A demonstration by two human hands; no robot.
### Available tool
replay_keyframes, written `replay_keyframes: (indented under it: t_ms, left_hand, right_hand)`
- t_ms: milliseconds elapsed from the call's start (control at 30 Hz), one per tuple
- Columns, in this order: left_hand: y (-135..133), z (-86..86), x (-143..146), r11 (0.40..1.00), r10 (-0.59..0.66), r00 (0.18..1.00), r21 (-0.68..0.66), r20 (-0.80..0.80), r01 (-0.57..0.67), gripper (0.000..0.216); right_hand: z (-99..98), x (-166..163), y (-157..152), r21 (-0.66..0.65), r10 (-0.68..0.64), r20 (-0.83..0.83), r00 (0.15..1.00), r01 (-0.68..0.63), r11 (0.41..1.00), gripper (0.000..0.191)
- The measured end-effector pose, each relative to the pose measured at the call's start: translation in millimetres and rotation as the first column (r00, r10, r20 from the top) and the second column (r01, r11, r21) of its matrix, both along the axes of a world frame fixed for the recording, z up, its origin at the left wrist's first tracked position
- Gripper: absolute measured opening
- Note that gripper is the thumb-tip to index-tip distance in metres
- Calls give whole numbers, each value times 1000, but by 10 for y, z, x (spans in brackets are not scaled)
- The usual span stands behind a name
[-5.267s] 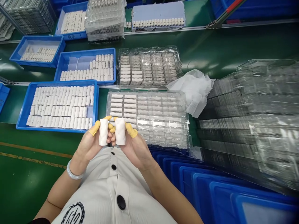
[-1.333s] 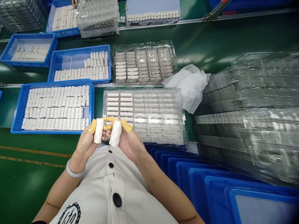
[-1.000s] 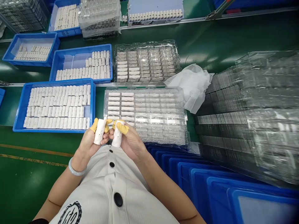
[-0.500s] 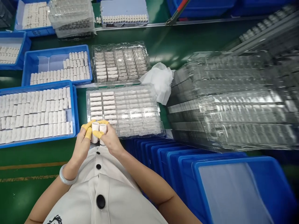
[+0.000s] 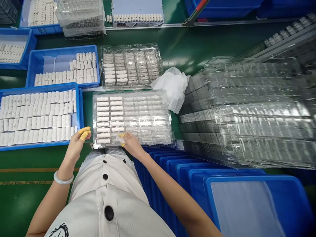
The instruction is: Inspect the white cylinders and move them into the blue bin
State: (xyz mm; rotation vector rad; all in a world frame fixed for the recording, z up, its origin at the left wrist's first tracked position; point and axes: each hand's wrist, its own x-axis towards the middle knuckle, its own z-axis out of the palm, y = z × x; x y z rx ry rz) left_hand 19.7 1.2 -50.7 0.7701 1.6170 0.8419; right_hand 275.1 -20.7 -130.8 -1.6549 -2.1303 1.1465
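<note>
My right hand (image 5: 130, 144), with yellow finger cots, rests on the near edge of a clear blister tray (image 5: 154, 113) and pinches a white cylindrical part (image 5: 118, 140) down into a bottom-row pocket. Two left columns of this tray hold white parts. My left hand (image 5: 78, 142), also with yellow cots, hovers with loose fingers and nothing in it at the near right corner of a blue bin (image 5: 80, 108) full of white parts. A pale bangle sits on that wrist.
A second filled blister tray (image 5: 130, 64) and more blue bins of parts (image 5: 37, 62) lie farther back. A tall stack of clear trays (image 5: 247, 112) fills the right. White crumpled plastic (image 5: 172, 85) lies between. Nested blue bins (image 5: 222, 191) stand near right.
Both hands held a white part each close together in front of me. Now they have parted: the left hand is empty by the blue bin, the right presses its part into the clear tray.
</note>
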Motion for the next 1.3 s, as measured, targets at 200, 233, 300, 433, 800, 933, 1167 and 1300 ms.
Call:
replay_keyframes:
  t_ms: [200,233,300,433,800,933,1167,1300]
  left_hand:
    - [1,17,-156,999,34,999,3,-2,-34,43]
    - [-3,9,-199,999,46,999,6,-11,-46,42]
    - [-8,-20,-299,997,82,996,12,-35,-82,41]
    - [-16,-116,-511,985,172,982,27,-79,-171,40]
    - [5,-445,-883,990,142,958,19,-248,-142,47]
    - [134,-629,-989,998,53,902,-14,-428,-65,39]
    - [430,-920,-805,959,-283,697,-178,-659,221,35]
    - [505,-952,-675,914,-395,548,-255,-738,316,36]
  right_hand:
    - [-149,-328,105,39,214,172,962,-223,974,28]
    - [-164,-317,131,48,220,196,956,-234,971,28]
    - [-188,-278,181,63,232,233,944,-252,966,30]
    - [-229,-248,230,72,289,264,920,-318,945,27]
    - [-272,-307,113,171,286,405,868,-379,910,19]
    - [-278,-318,197,236,207,463,861,-346,908,24]
    - [-362,-337,152,348,154,506,848,-365,864,18]
    - [-469,-273,69,512,14,529,849,-332,792,24]
